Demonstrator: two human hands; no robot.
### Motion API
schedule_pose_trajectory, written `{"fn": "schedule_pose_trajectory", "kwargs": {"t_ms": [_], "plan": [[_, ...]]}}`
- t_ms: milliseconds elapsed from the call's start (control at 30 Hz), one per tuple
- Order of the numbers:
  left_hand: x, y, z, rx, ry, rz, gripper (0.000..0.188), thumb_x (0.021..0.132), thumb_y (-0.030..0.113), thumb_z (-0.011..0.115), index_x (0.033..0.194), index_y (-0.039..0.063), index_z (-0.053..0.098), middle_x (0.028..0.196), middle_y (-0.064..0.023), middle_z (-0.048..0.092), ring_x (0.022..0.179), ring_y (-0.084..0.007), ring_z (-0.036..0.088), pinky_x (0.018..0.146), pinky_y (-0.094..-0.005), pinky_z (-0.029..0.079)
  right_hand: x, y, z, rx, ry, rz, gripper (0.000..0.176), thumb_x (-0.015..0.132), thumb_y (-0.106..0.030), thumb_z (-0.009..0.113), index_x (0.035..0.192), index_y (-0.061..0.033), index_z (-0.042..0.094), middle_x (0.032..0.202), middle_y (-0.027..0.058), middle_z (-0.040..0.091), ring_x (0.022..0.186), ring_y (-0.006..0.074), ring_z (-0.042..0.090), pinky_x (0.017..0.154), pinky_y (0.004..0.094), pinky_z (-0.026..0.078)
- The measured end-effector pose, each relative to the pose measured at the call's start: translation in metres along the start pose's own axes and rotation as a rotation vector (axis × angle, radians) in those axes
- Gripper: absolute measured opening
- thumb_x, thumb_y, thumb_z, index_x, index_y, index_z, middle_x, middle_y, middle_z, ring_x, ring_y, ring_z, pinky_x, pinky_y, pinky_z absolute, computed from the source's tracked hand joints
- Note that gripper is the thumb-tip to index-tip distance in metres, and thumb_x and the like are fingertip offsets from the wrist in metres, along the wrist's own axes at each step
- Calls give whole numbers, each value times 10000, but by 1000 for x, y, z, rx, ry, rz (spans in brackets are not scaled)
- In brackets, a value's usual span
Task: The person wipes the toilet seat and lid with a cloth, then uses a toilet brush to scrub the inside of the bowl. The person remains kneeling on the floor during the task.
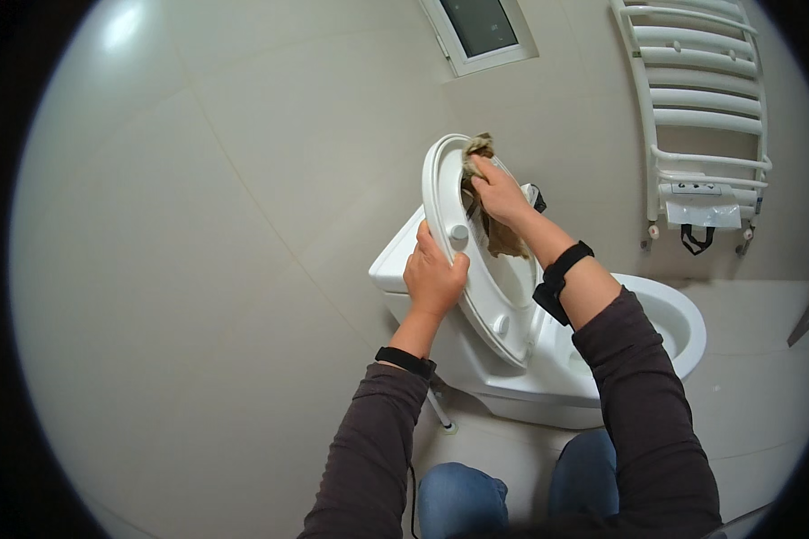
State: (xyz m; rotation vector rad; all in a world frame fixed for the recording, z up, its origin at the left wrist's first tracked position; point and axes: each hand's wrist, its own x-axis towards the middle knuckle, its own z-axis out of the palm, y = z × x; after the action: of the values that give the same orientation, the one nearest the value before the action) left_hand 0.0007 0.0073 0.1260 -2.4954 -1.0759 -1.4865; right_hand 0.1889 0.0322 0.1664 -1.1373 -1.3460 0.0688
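Observation:
A white toilet seat (pixel 475 296) stands raised against the lid, its underside with round bumpers facing me. My left hand (pixel 435 273) grips the seat's near edge, thumb on the underside. At the seat's upper rim my right hand (pixel 497 192) holds a crumpled brown cloth (pixel 507 237), which pokes up above the fingers and hangs down inside the seat opening. To the right, partly behind my right forearm, lies the open toilet bowl (pixel 671 320).
The white cistern (pixel 401 259) stands behind the seat. A white towel radiator (pixel 704 101) hangs on the wall, with a pouch and black strap (pixel 698 215) low on it. A small window (pixel 482 30) is above. A pipe (pixel 439 407) meets the floor beside the toilet.

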Motion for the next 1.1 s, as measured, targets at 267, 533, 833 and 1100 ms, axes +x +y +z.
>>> {"fn": "schedule_pose_trajectory", "kwargs": {"t_ms": [267,533,833,1100], "plan": [[-1,-2,4,32,14,10,737,731,212,614,1368,4,305,1133,-240,611,962,-430,595,837,-477,448,-27,-18,13,45,5,-110,401,826,-26,509,1199,-48,657,1257,230,605,1170,394,572,1013,371,447],[0,-2,2,36,-42,-37,766,719,223,638,1370,5,297,1170,-241,601,986,-415,595,851,-481,452,-80,-24,5,193,-86,-57,395,786,10,517,1152,-9,665,1126,213,663,1047,365,639,925,350,487],[3,-5,3,25,-53,-35,766,711,232,635,1363,8,300,1172,-243,604,980,-426,592,849,-491,450,-88,-4,-12,46,2,-13,393,842,-61,496,1206,-19,637,1187,248,621,1087,410,597,964,420,460],[0,-6,3,25,-52,-27,771,724,230,629,1377,0,291,1167,-248,604,953,-444,586,859,-492,444,-53,-20,14,55,-32,-81,440,849,-32,490,1283,-17,563,1152,271,616,1089,448,566,934,461,460]]}}
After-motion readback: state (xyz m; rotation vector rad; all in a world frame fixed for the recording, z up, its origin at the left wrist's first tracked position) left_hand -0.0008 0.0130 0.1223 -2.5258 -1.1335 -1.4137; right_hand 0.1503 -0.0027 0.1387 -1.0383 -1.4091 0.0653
